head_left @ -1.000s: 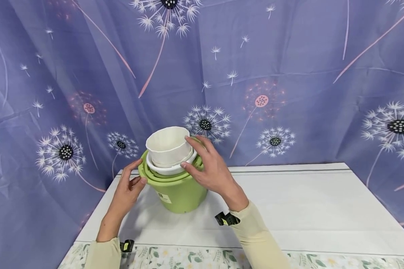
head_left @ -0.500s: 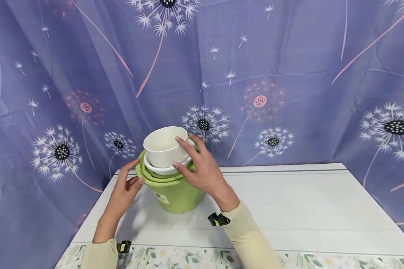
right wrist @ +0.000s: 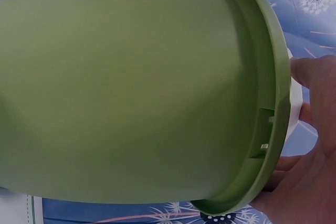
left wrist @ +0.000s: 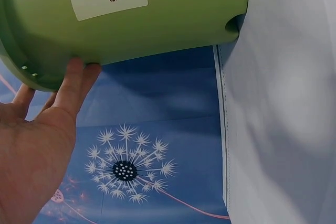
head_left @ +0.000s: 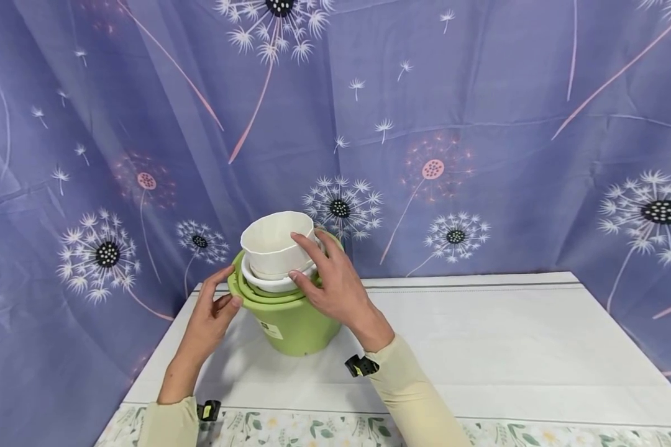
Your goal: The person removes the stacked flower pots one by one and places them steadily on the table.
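Observation:
A green flowerpot [head_left: 302, 326] with a paper label stands on the table at the left, with smaller pots nested in it. Inside its rim shows another green rim, then a white round-rimmed pot [head_left: 268, 285], and on top a white faceted flowerpot [head_left: 274, 251]. My left hand [head_left: 208, 320] holds the outer green rim at its left side. At the right of the stack, my right hand [head_left: 338, 288] has its index finger over the inside of the faceted pot and its thumb outside. Its other fingers reach behind, by the green rim [right wrist: 281, 93], partly hidden.
The white cloth-covered table [head_left: 481, 341] stretches to the right of the stack, with a floral strip [head_left: 313, 428] along the front edge. A purple dandelion curtain [head_left: 481, 124] hangs close behind and to the left of the pots.
My right hand has shifted left, its index finger going from the faceted pot's edge to over its inside. The left hand keeps its place on the rim, and the pots stay put.

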Demonstrator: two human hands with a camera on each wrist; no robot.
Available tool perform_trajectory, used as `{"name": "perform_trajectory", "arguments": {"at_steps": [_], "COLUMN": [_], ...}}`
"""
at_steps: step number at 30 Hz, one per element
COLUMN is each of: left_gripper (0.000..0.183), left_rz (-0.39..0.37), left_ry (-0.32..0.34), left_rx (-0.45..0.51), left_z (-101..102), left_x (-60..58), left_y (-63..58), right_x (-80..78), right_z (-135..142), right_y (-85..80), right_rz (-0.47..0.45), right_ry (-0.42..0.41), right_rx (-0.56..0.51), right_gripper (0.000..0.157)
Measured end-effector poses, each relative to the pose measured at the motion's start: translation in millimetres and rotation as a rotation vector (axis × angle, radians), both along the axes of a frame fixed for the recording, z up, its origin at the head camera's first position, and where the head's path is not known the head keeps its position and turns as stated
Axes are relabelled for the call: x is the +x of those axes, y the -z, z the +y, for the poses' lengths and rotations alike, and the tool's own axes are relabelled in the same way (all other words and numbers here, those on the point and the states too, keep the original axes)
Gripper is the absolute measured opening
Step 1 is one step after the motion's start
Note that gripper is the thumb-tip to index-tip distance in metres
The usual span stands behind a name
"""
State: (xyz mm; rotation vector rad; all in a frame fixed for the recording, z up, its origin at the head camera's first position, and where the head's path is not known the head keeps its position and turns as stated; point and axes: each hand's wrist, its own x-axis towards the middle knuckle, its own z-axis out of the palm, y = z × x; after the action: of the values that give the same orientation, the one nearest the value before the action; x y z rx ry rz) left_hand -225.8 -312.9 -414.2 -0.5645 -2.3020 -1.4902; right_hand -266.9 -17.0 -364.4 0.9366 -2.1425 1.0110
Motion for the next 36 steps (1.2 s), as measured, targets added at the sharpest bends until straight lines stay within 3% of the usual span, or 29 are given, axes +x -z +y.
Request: {"name": "perform_trajectory", "arguments": {"at_steps": [19,36], "left_gripper": [0.063,0.063], "left_rz": [-0.017,-0.012], "left_ry": [-0.029,-0.02], "left_rx": [-0.03,-0.007], "left_z": [-1.5,0.0], "left_x": [1.3,0.0], "left_y": [-4.2,-0.6], "right_x": [1.4,-2.0], "right_z": [-9.8,-13.3], "right_y": [1.9,5.6], "right_rz": [0.006,0.007], "right_ry": [0.029,0.095], "right_rx": [-0.068,-0.117], "right_gripper": [0.043,0.039]}}
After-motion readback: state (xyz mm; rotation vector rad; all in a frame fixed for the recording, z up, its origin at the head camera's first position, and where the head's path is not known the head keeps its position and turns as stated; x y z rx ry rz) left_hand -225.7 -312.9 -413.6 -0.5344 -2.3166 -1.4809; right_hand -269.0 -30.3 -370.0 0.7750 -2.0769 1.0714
